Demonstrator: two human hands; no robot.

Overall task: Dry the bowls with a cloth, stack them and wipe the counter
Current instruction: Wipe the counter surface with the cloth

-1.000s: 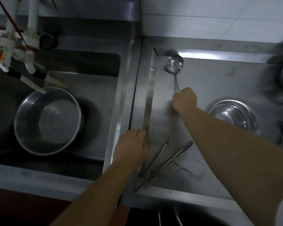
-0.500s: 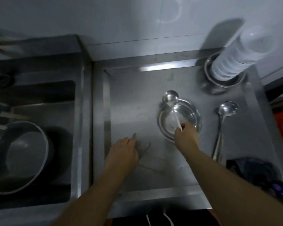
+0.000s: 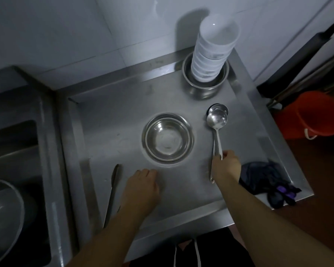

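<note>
Steel, light and slick: the round metal bowl [image 3: 168, 139] mid-table; take its rim. Your right hand [image 3: 226, 166] pinches the ladle handles [image 3: 217, 143]; left hand [image 3: 141, 187] rests loose, empty.

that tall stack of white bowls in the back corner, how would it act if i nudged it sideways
The stack of white bowls already leans and stands many bowls tall, so a push near the top would probably topple it. It sits inside a steel bowl, which may hold its base. The bowls look ceramic, so likely heavy and breakable.
</note>
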